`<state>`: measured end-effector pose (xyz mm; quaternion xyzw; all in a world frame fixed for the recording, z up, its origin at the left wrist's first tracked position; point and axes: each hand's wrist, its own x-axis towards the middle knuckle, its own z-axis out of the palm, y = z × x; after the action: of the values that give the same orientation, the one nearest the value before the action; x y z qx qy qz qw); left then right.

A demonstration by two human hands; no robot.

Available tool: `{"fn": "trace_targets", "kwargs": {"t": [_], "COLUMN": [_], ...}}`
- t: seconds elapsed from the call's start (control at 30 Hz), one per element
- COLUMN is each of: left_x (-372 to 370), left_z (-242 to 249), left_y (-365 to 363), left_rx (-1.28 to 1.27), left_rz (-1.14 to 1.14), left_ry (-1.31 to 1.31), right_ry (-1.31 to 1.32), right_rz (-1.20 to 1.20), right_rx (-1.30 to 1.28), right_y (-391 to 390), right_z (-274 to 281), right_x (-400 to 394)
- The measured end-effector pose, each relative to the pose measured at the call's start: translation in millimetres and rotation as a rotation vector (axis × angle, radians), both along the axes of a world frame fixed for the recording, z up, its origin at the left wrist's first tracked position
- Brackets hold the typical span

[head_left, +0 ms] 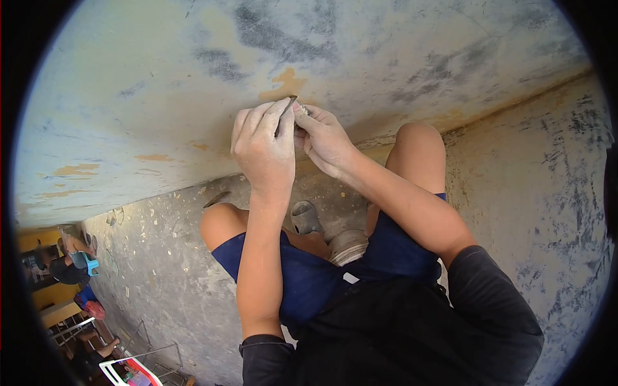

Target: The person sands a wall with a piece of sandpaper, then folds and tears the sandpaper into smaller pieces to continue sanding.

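Note:
Both my hands are raised close together in front of the wall, dusted with pale powder. My left hand (264, 138) has its fingers closed around a thin dark blade (289, 105), whose tip shows beside the fingertips. My right hand (325, 140) is closed against it, thumb and fingers pinched together. A small whitish crumbly lump (302, 110) shows by the right thumb; what else that hand holds is hidden. Just above the hands, the pale wall (174, 83) carries an ochre patch (283, 83) and dark grey smudges.
A pale bucket (348, 247) stands between my legs, near a grey slipper (305, 217). The speckled floor (154, 251) meets the wall, with another stained wall (534, 193) at right. At far left are seated people, a blue stool (84, 260) and a red-and-white frame (132, 372).

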<state>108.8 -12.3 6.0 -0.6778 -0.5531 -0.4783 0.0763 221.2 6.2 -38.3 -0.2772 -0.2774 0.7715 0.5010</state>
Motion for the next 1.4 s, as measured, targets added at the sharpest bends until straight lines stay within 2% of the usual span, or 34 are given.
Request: {"fn": "trace_targets", "kwargs": {"t": [0.1,0.17,0.4,0.57,0.67,0.8,0.87,1.0,1.07,1.2,1.3,1.37,1.4], "left_x": [-2,-5,0,-3,0,2,0,-1,0,2,6,6,6], "left_z": [2,7,2,5,2,-4,-3,3,-4,-12,-9,-8,-10], "left_y": [-3,-5,0,-4,1,-1,-6,-4,-1,0,-1,-4,-4], "left_rx": [-0.007,-0.107,-0.096,-0.227,-0.175,-0.169,-0.276,-0.352,-0.376,-0.323,-0.245,-0.406,-0.403], "left_rz": [0.002,0.089,-0.009,0.058,-0.046,-0.017,0.062,0.07,-0.031,-0.054,-0.017,-0.027,-0.028], "left_ry": [-0.064,-0.149,-0.109,-0.377,-0.358,-0.36,-0.492,-0.562,-0.614,-0.606,-0.602,-0.677,-0.675], "right_ry": [-0.042,-0.073,-0.109,-0.256,-0.3,-0.338,-0.38,-0.429,-0.434,-0.49,-0.487,-0.547,-0.545], "right_rz": [-0.021,0.017,-0.058,-0.061,-0.158,-0.125,-0.089,-0.077,-0.178,-0.164,-0.173,-0.146,-0.147], "right_rx": [0.013,0.015,0.033,0.052,0.093,0.092,0.116,0.165,0.141,0.125,0.216,0.121,0.125], "right_y": [0,2,1,2,1,1,3,3,-1,0,0,-1,0], "right_z": [1,4,0,4,0,9,6,2,8,13,12,11,10], "right_x": [1,-2,9,5,11,16,13,14,15,22,25,25,25]}}
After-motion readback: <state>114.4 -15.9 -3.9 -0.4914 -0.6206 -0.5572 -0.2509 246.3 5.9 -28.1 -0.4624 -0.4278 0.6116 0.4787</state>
